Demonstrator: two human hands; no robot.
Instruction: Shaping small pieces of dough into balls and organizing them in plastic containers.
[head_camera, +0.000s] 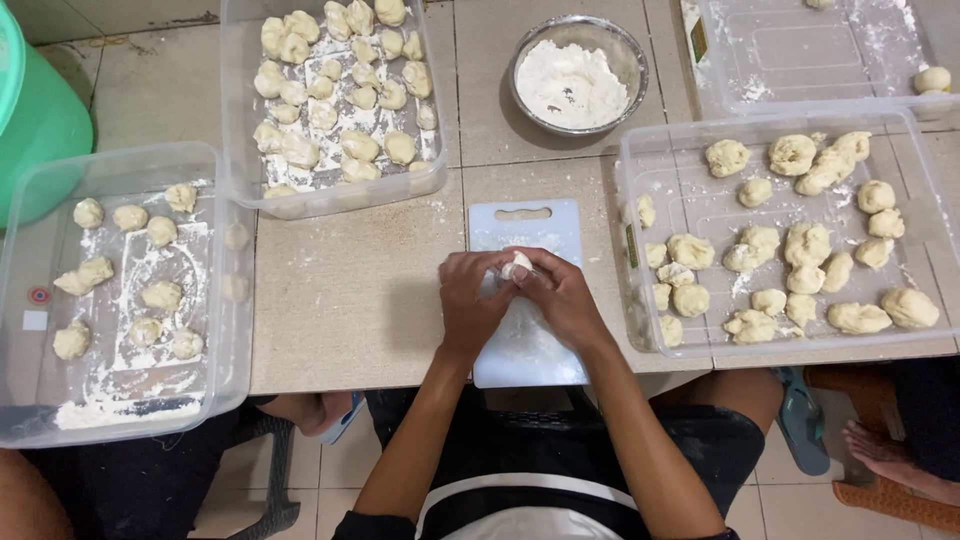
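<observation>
My left hand (470, 300) and my right hand (562, 297) are cupped together over a pale blue cutting board (524, 230) on the tan table. Both hands pinch one small white dough piece (516, 264), which shows only at the top between the fingers. The rest of the piece is hidden by my fingers.
A clear tub (930, 200) with several dough lumps sits to the right. Another tub (240, 150) of shaped pieces stands at the back left, and a floured tub (30, 400) at the left. A steel bowl of flour (630, 50) is behind the board. A green bin (40, 120) stands far left. Another person's foot (885, 455) is at lower right.
</observation>
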